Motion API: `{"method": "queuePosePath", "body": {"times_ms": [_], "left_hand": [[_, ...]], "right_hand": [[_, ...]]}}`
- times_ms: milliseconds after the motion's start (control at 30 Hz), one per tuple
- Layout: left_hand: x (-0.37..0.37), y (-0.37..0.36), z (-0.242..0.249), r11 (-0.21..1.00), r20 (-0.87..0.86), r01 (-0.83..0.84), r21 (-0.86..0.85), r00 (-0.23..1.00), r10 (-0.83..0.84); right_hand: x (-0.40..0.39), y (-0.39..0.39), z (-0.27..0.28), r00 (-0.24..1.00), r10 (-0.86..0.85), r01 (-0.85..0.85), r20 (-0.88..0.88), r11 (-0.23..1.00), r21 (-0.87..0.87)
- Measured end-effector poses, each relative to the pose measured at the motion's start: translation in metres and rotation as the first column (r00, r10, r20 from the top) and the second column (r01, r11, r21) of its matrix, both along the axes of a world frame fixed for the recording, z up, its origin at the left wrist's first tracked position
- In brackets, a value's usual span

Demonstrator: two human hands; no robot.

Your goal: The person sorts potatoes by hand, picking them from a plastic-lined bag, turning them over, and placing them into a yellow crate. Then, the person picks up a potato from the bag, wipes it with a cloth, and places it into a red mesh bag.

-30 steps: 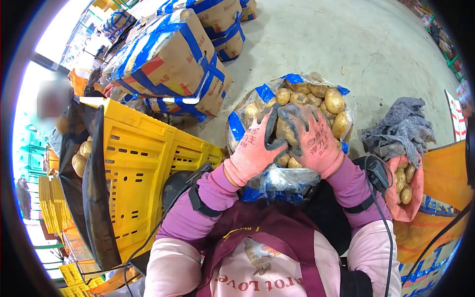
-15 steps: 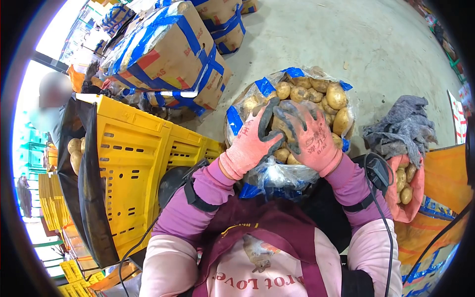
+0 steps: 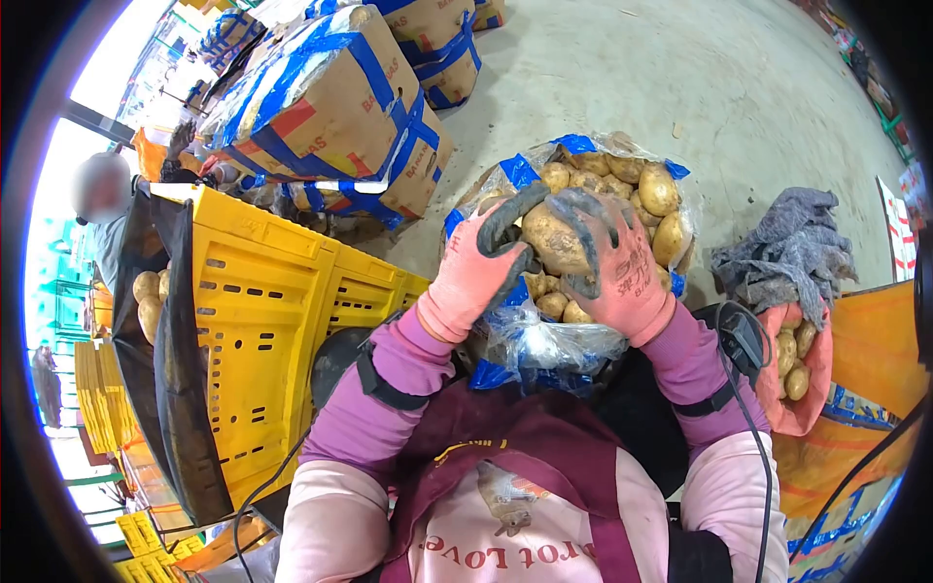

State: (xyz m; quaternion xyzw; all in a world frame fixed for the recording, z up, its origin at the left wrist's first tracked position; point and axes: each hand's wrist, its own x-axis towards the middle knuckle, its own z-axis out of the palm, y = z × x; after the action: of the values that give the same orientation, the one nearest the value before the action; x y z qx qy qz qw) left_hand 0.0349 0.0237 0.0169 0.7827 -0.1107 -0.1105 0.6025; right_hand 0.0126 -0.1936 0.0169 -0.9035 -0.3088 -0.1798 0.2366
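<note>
Both my hands wear pink gloves with dark grey fingers. A large potato [image 3: 556, 241] sits between them, above a plastic-lined container [image 3: 518, 173] full of potatoes. My right hand [image 3: 618, 257] has its fingers curled over the potato's right side. On the other side, my left hand [image 3: 489, 255] is spread with its thumb and fingers apart; its fingertips are near the potato's left edge, and contact there is unclear. Several smaller potatoes [image 3: 659, 188] lie behind and around the hands. Crumpled clear plastic [image 3: 544, 342] with blue tape hangs over the container's near side.
Yellow crates [image 3: 258, 330] with a black liner holding potatoes stand at the left. Taped cardboard boxes [image 3: 330, 107] are at the upper left. A grey cloth [image 3: 787, 248] lies by a pink bag [image 3: 814, 384] of potatoes on the right. A person [image 3: 105, 209] is at the far left.
My left hand has moved left and a little down, away from my right hand, and more of the large potato shows. The person at the far left has shifted.
</note>
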Motion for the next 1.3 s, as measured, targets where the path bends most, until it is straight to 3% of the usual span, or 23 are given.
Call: {"method": "queuePosePath", "body": {"times_ms": [33, 100, 133, 233, 300, 333, 367, 400, 433, 500, 533, 667, 767, 833, 867, 900, 933, 1067, 1133, 1167, 1233, 1267, 1300], "left_hand": [[-0.001, -0.002, 0.002, 1.0, 0.0, 0.0, -0.001, 1.0, 0.0], [-0.006, -0.011, 0.002, 0.959, -0.061, -0.022, -0.281, 0.998, 0.005], [-0.01, -0.015, -0.002, 0.993, 0.321, -0.089, 0.073, 0.945, 0.061], [-0.009, -0.012, 0.0, 0.978, 0.249, -0.116, 0.172, 0.966, 0.071], [-0.007, -0.007, 0.005, 0.978, 0.253, -0.14, 0.158, 0.963, 0.097], [-0.004, -0.005, 0.016, 0.99, 0.095, -0.121, 0.069, 0.989, 0.115], [-0.001, -0.005, 0.023, 0.993, -0.067, -0.114, -0.025, 0.991, 0.112], [0.003, -0.008, 0.017, 0.986, 0.063, -0.102, -0.134, 0.992, 0.111], [0.003, -0.007, 0.014, 0.986, 0.066, -0.094, -0.137, 0.992, 0.103], [0.002, -0.005, 0.015, 0.969, 0.014, -0.107, -0.225, 0.994, 0.113], [0.005, -0.001, 0.015, 0.985, 0.032, -0.046, -0.164, 0.998, 0.052], [-0.001, -0.009, 0.028, 0.903, -0.079, -0.018, -0.43, 0.997, -0.017], [-0.006, -0.015, 0.028, 0.986, 0.078, -0.004, -0.167, 0.997, 0.017], [-0.007, -0.014, 0.022, 0.997, 0.138, 0.025, 0.068, 0.99, -0.034], [-0.008, -0.012, 0.021, 0.997, 0.157, 0.059, 0.04, 0.986, -0.065], [-0.007, -0.009, 0.018, 0.998, 0.155, 0.055, 0.044, 0.986, -0.062], [-0.006, -0.006, 0.013, 0.986, 0.209, 0.068, 0.153, 0.973, -0.099], [-0.009, -0.005, 0.013, 0.966, 0.306, 0.09, 0.241, 0.938, -0.164], [-0.011, -0.007, 0.01, 0.964, 0.374, 0.076, 0.253, 0.912, -0.17], [-0.011, -0.01, 0.007, 0.953, 0.449, 0.0, 0.303, 0.882, -0.142], [-0.009, -0.012, 0.006, 0.935, 0.523, -0.078, 0.345, 0.844, -0.123], [-0.008, -0.013, 0.006, 0.958, 0.456, -0.061, 0.28, 0.887, -0.077], [-0.007, -0.013, 0.006, 0.976, 0.38, -0.052, 0.211, 0.924, -0.033]], "right_hand": [[0.0, 0.001, 0.002, 1.0, 0.0, 0.0, 0.0, 1.0, -0.001], [0.0, 0.002, 0.01, 0.999, -0.02, 0.017, -0.025, 0.992, -0.125], [-0.001, 0.003, 0.005, 0.999, -0.021, 0.017, -0.026, 0.992, -0.126], [-0.001, 0.007, -0.007, 0.998, -0.054, 0.055, 0.013, 0.985, -0.164], [0.008, 0.004, -0.003, 0.986, 0.119, -0.081, -0.119, 0.956, 0.282], [0.009, 0.003, -0.003, 0.986, 0.117, -0.08, -0.118, 0.956, 0.281], [0.01, 0.001, -0.002, 0.845, 0.347, -0.022, -0.407, 0.783, 0.622], [0.011, -0.002, -0.001, 0.588, 0.62, 0.18, -0.52, 0.526, 0.831], [0.013, -0.005, -0.003, 0.595, 0.614, 0.181, -0.519, 0.527, 0.83], [0.018, -0.008, -0.016, 0.131, 0.978, 0.63, -0.165, 0.046, 0.775], [0.018, -0.006, -0.024, 0.129, 0.992, 0.662, -0.015, -0.074, 0.746], [0.016, -0.005, -0.025, 0.169, 0.986, 0.709, -0.006, -0.117, 0.695], [0.015, -0.004, -0.025, 0.139, 0.99, 0.718, -0.032, -0.078, 0.691], [0.01, -0.007, -0.027, 0.259, 0.901, 0.543, -0.347, 0.161, 0.824], [0.009, -0.01, -0.036, 0.255, 0.904, 0.543, -0.344, 0.161, 0.824], [0.008, -0.011, -0.044, 0.553, 0.711, 0.184, -0.435, 0.405, 0.896], [0.007, -0.012, -0.05, 0.817, 0.48, -0.115, -0.32, 0.679, 0.725], [-0.006, -0.006, -0.036, 0.776, 0.532, -0.059, -0.339, 0.595, 0.801], [-0.01, -0.003, -0.035, 0.673, 0.669, 0.127, -0.316, 0.316, 0.94], [-0.009, -0.006, -0.03, 0.672, 0.67, 0.128, -0.315, 0.315, 0.941], [-0.004, -0.012, -0.005, 0.194, 0.786, 0.653, -0.586, 0.343, 0.676], [-0.006, -0.01, -0.011, 0.193, 0.786, 0.652, -0.587, 0.344, 0.676], [-0.009, -0.004, -0.02, 0.592, 0.642, 0.263, -0.487, 0.417, 0.87]]}}
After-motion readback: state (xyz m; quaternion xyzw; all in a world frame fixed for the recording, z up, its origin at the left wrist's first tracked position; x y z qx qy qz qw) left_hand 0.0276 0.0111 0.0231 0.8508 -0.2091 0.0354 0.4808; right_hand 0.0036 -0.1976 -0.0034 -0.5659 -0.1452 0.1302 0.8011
